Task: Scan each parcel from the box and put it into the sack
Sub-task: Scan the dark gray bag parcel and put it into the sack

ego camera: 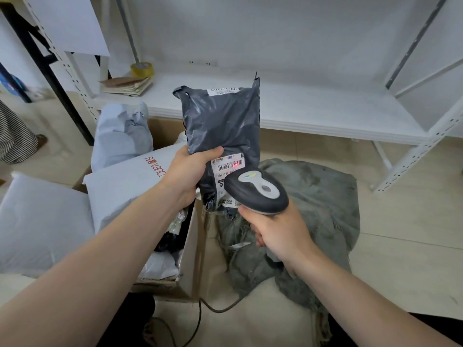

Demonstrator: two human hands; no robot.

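My left hand point(186, 174) grips the lower left edge of a dark grey plastic parcel point(221, 121) and holds it upright in front of me. My right hand point(278, 234) holds a grey and white barcode scanner point(255, 190) by its handle. Its head points at the white label point(229, 169) low on the parcel, where a red light falls on the barcode. The grey-green sack point(313, 209) lies crumpled on the floor behind and under the scanner. The cardboard box point(190, 259) stands at the left, with several pale parcels point(125, 186) in it.
A white metal shelf point(313, 108) runs across behind the parcel, with a tape roll point(142, 69) and folded papers point(126, 86) at its left end. Another pale parcel point(37, 221) lies at the far left. The scanner cable point(200, 319) trails over the tiled floor.
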